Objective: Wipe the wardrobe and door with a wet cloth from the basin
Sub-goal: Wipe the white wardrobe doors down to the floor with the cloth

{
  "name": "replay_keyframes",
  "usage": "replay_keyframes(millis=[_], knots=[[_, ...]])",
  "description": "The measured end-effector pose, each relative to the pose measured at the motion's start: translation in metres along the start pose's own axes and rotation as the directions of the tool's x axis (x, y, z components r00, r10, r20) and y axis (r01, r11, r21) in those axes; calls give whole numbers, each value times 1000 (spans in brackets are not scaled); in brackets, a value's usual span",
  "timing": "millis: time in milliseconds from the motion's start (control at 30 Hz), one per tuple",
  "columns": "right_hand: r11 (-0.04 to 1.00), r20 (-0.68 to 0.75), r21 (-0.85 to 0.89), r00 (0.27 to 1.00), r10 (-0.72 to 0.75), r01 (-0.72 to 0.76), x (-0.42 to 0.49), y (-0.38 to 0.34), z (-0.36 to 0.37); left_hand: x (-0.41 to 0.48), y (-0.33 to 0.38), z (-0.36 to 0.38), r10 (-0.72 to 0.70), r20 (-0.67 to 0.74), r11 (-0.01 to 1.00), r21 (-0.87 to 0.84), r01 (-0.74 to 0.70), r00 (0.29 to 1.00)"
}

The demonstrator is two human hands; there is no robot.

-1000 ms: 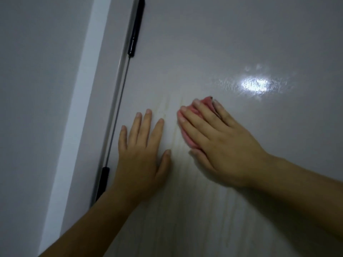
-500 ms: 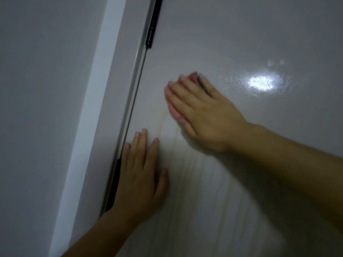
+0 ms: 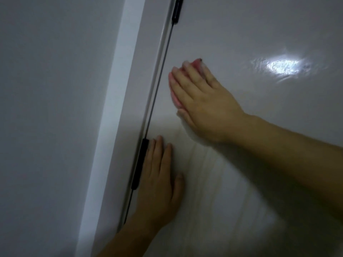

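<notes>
Here is the right hand (image 3: 202, 101), laid flat on the glossy panel (image 3: 259, 173) with the fingers straight and close together, pressing a pink cloth (image 3: 176, 101) against it. Only a sliver of that cloth shows, peeking out along the outer edge of the fingers and again up at the fingertips, while the rest is hidden under the palm. Whether this panel belongs to the wardrobe or the door, I cannot tell from here. Down below, the left hand (image 3: 157, 182) is spread open and flat on the same panel, gripping nothing, with the thumb angled out to the side. Its fingers lie right beside the lower black mount (image 3: 140, 164) of a long thin bar handle (image 3: 160, 80), which runs up the panel's edge to a second black mount (image 3: 177, 10) at the top of the view. The two hands are apart, the right one higher on the panel. Pale streaks (image 3: 204, 164) run down the panel between and below them, and a bright reflection (image 3: 282, 66) glares just beyond the right hand. Left of the handle there is a white strip (image 3: 115, 108), then a plain grey panel (image 3: 46, 108).
</notes>
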State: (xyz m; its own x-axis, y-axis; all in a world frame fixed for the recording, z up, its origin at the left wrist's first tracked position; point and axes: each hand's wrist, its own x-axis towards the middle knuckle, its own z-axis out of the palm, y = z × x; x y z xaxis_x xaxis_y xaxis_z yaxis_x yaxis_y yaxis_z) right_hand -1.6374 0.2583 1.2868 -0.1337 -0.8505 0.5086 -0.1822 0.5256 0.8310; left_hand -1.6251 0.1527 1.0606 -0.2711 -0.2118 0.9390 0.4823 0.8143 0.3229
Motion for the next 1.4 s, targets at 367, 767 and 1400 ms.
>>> replay_keyframes(millis=[367, 767, 1400], knots=[[999, 14, 11, 999, -32, 32, -35, -25, 5, -13, -2, -3, -62, 27, 994, -87, 65, 998], [990, 30, 107, 996, 90, -92, -126, -21, 1, -4, 29, 7, -63, 50, 997, 48, 61, 997], [912, 27, 40, 913, 407, -408, -194, 33, -8, 9, 74, 20, 165, 111, 983, 59, -173, 980]])
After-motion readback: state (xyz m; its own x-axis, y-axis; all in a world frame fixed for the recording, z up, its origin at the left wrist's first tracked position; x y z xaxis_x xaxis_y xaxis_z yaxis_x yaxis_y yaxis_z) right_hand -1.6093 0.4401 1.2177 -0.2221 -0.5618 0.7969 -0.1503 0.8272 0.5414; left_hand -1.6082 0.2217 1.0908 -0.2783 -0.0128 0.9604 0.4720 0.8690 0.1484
